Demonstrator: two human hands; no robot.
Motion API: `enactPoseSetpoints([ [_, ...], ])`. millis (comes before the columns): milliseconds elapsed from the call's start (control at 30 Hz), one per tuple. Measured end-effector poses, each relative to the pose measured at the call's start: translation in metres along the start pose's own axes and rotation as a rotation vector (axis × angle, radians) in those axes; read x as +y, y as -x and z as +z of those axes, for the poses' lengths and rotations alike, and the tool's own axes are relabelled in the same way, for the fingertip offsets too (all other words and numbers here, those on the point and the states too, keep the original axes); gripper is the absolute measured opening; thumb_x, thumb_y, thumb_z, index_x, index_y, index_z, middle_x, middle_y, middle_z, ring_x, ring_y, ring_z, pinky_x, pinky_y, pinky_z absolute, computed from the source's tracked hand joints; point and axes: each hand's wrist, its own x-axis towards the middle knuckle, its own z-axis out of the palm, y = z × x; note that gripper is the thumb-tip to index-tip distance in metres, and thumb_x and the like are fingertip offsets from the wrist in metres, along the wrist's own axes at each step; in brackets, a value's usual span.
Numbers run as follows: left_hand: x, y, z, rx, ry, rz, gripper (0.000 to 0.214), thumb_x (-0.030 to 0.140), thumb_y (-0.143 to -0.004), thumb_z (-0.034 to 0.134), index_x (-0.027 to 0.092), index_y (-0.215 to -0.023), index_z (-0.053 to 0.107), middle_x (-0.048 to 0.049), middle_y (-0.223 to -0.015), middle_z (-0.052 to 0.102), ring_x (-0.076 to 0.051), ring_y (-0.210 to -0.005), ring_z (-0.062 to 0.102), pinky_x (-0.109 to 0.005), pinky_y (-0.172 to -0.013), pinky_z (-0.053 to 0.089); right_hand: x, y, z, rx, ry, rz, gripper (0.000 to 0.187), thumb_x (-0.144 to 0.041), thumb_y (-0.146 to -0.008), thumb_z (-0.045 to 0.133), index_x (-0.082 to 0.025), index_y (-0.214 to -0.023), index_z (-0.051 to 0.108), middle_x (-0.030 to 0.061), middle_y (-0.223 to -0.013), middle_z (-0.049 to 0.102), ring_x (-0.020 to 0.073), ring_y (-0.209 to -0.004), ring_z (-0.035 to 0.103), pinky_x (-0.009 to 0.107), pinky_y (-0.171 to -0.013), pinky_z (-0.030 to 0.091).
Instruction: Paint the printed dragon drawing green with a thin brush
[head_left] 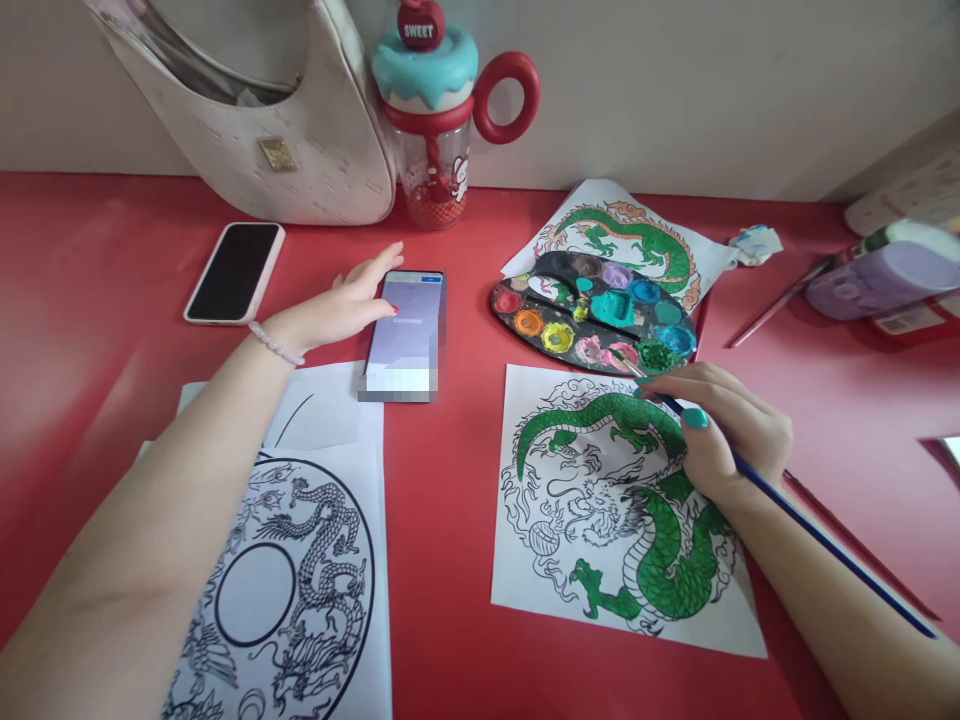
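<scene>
My right hand (731, 430) is closed around a blue-handled paintbrush (817, 540), its tip near the green well at the front edge of the paint palette (555, 310). Below that hand lies a dragon drawing (600, 520), its body painted green while the head and clouds stay black and white. With fingers stretched, my left hand (352, 300) reaches over the left edge of a smartphone (409, 330) whose lavender screen is lit. The thumb touches or hovers over the screen; I cannot tell which. Behind the palette, partly covered by it, lies a green and orange dragon picture (630, 235).
Printed line-art sheets (330, 560) lie under my left forearm. A second phone (235, 273) with a dark screen rests at left, before a white handbag (300, 170). Beside the bag stands a tumbler (435, 130). At right are a purple bottle (877, 280), a thin brush (780, 302) and crumpled tissue (755, 243).
</scene>
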Motion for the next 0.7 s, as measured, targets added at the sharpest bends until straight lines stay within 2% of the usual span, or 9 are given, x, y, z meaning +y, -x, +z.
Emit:
enactPoseSetpoints([
  [533, -0.0036, -0.0012, -0.0001, 0.004, 0.007, 0.041, 0.076, 0.027, -0.084, 0.045, 0.035, -0.148, 0.004, 0.0001, -0.156, 0.017, -0.027, -0.145, 0.007, -0.050, -0.116, 0.003, 0.0005, 0.0014, -0.0012, 0.001, 0.007, -0.003, 0.025, -0.017, -0.087, 0.039, -0.020, -0.092, 0.063, 0.0042, -0.082, 0.061, 0.0139, -0.075, 0.058, 0.031, -0.069, 0.045],
  [700, -0.0002, -0.0004, 0.0002, 0.003, 0.001, 0.005, 0.077, 0.026, -0.084, 0.045, 0.033, -0.148, 0.004, -0.0001, -0.156, 0.016, -0.026, -0.145, 0.007, -0.049, -0.117, 0.004, 0.0002, 0.0005, -0.0007, 0.001, 0.010, -0.001, 0.024, -0.018, -0.087, 0.039, -0.021, -0.091, 0.063, 0.0036, -0.081, 0.061, 0.0139, -0.075, 0.058, 0.030, -0.068, 0.046],
])
